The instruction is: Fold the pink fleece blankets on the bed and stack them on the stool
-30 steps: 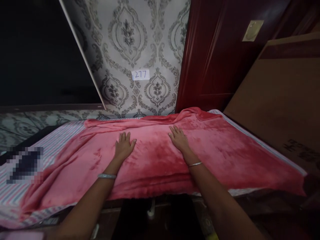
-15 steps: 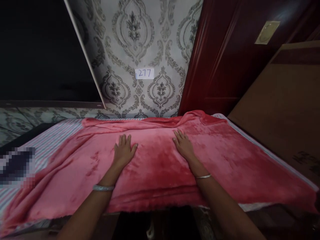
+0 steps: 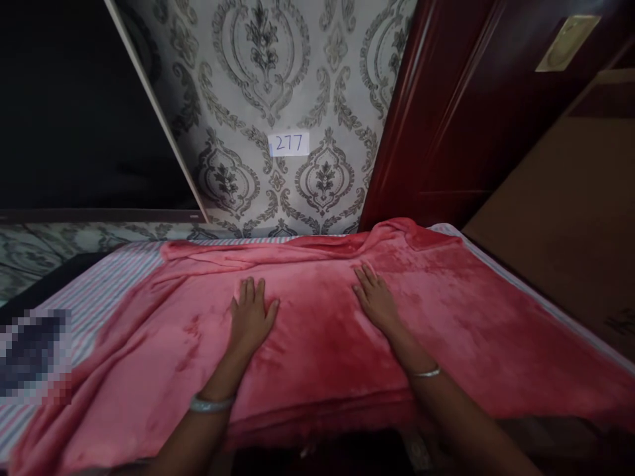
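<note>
1. Compared with the earlier frames, the camera view shifts, setting the hands lower; the bare left hand [image 3: 252, 317] and bare right hand [image 3: 377, 301] keep nearly the same places on the plush pink-red blanket [image 3: 322, 324].
2. Both hands are open, palms down and flat on the blanket, gripping nothing.
3. Left fingers point toward the wall, slightly spread, thumb angled out rightward; right fingers slant away and leftward, thumb on the inner side.
4. Forearms slope inward from the lower corners, a pale blue-grey bangle [image 3: 212, 402] on the left wrist, a thin silver bracelet [image 3: 426, 373] on the right.
5. Spread over a pink, white and blue striped sheet [image 3: 114, 274], the blanket is rumpled along its far and left edges.
6. "277" is handwritten in blue on a white paper label [image 3: 289, 143] on the grey damask-patterned wallpaper [image 3: 335, 99].
7. Dark marks on the brown cardboard box [image 3: 570, 211] at right are illegible.
</note>
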Tool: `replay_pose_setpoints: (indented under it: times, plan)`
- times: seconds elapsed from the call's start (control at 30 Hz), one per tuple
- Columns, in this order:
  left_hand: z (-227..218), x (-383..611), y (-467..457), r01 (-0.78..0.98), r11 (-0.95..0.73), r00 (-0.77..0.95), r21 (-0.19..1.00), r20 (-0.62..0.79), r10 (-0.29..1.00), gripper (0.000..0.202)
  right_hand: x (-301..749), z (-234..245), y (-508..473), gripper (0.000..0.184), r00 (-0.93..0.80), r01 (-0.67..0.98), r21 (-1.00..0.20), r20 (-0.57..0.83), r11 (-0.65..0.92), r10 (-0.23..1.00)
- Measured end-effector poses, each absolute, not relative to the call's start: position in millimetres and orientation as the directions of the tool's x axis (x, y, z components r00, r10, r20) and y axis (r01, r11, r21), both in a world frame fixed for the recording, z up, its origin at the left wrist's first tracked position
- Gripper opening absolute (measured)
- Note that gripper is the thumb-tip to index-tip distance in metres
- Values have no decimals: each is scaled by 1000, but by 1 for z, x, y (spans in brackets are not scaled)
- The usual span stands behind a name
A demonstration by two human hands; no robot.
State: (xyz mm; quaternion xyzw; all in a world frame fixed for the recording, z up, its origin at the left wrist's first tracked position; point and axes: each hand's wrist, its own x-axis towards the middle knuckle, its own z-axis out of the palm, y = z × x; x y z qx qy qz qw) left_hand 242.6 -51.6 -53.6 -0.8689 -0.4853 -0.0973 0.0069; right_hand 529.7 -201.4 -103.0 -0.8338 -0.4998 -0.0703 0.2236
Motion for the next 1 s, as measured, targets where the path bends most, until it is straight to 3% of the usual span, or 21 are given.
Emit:
replay_pose_setpoints:
  times: [0.5, 1.0]
  plan:
    - [-50, 248, -58, 825, -545, 511, 153, 213, 833, 68, 528, -81, -207, 58, 539, 834, -293, 253, -467, 803]
    - [-55, 248, -61, 821, -553, 514, 144, 237, 825, 69, 534, -92, -206, 60, 499, 861, -280, 305, -424, 811]
